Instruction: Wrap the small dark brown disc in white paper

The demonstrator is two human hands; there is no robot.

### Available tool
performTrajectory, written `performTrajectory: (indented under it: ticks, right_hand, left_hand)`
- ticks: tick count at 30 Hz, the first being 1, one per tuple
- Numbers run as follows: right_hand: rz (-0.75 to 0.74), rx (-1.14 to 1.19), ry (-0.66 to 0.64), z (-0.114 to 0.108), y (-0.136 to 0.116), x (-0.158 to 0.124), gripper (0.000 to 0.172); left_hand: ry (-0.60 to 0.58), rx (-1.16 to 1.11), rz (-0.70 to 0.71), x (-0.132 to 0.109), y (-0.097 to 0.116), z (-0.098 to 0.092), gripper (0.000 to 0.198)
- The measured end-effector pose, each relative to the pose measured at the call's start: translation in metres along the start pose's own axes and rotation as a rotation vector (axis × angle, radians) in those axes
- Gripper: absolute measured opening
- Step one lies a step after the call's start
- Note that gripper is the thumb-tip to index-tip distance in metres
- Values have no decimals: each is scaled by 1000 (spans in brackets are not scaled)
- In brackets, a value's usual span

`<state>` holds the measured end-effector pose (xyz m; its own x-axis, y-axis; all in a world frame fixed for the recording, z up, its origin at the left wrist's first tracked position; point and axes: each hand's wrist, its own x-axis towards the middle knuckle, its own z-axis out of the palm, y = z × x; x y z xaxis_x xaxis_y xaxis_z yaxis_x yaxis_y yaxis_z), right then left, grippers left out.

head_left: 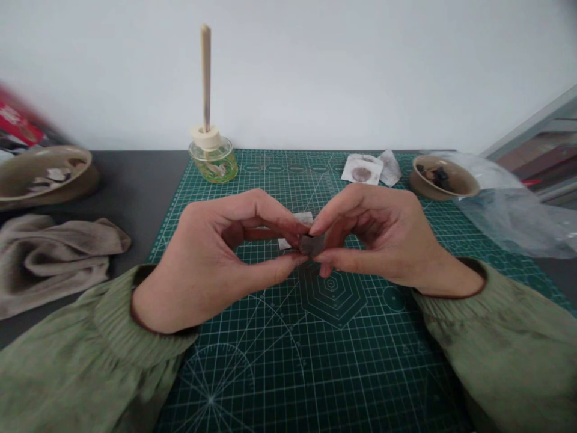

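My left hand and my right hand meet above the middle of a green cutting mat. Both pinch one small dark flat piece between thumb and fingertips. The fingers of each hand are curled closed around it. A small pale scrap lies on the mat just behind the fingertips, partly hidden. Green ribbed sleeves cover both wrists.
A glass jar with a tall stick in it stands at the mat's far left corner. Small packets and a brown bowl sit far right, beside clear plastic. A larger bowl and a grey cloth lie left.
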<state>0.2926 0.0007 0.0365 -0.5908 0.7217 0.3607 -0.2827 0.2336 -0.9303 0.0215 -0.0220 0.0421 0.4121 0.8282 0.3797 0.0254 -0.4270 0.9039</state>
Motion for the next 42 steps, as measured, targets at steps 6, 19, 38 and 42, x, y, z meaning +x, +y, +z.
performTrajectory:
  ticks: [6,19,38,42]
  right_hand:
    - [-1,-11,6,1,0,-1,50]
    - [-45,-110,25,0,1,-1,39]
    - [-28,-181,50,1,-4,-1,40]
    - [-23,-148,44,0,-1,-1,39]
  left_hand:
    - [0,-10,31,-1,0,0,26]
    - [17,9,24,-1,-2,-1,22]
    - [-48,-121,-113,4,-5,-2,30]
    - [-48,-130,-121,4,-4,-2,27]
